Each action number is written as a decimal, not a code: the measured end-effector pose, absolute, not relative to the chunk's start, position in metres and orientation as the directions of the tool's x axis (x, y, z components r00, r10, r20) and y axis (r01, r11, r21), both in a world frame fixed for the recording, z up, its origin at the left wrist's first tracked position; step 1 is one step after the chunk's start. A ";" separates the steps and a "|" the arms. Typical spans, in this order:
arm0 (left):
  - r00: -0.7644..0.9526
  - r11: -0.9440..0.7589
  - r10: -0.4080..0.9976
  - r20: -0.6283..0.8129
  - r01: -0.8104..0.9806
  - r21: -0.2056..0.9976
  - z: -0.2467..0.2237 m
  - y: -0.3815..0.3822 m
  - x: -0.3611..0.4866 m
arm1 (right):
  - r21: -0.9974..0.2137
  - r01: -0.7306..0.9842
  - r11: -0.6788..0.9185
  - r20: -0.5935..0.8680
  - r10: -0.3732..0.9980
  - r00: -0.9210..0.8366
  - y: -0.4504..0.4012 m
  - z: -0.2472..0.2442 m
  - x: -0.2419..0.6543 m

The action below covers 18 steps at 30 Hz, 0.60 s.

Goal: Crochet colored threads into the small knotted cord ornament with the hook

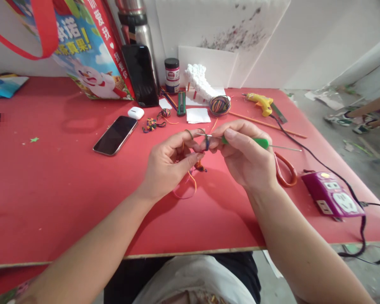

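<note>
My right hand (248,154) is closed round the green handle of a crochet hook (261,142). Its thin metal tip points left, to the yarn between my hands, and a second metal end sticks out to the right. Multicoloured yarn (207,142) is looped at the hook's tip. My left hand (171,158) pinches a small piece of crochet work (200,166), dark and orange, mostly hidden by the fingers. A yarn strand runs over the left index finger, and a loose pink-orange strand hangs below onto the table.
A ball of multicoloured yarn (219,105) lies behind my hands on the red table (82,202). A phone (115,135) and earbud case (136,112) lie left. At right are a yellow glue gun (259,103), purple power socket (332,194) and black cable. A bag (91,55) stands at the back.
</note>
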<state>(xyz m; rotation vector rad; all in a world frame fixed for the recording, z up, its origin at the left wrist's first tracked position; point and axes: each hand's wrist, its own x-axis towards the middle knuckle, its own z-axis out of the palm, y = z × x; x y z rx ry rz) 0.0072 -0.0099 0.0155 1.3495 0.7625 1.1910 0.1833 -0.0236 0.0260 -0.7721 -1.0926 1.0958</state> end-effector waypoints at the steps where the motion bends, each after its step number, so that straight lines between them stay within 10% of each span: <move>1: 0.264 -0.189 0.936 0.233 -0.180 0.965 0.015 -0.011 0.007 | -0.905 -0.306 0.296 0.289 0.955 0.068 -0.024 0.026 0.183; 18: 0.202 -0.310 0.925 0.323 -0.096 0.946 0.015 -0.013 0.003 | -0.912 -0.306 0.273 0.275 0.961 0.038 -0.023 0.028 0.185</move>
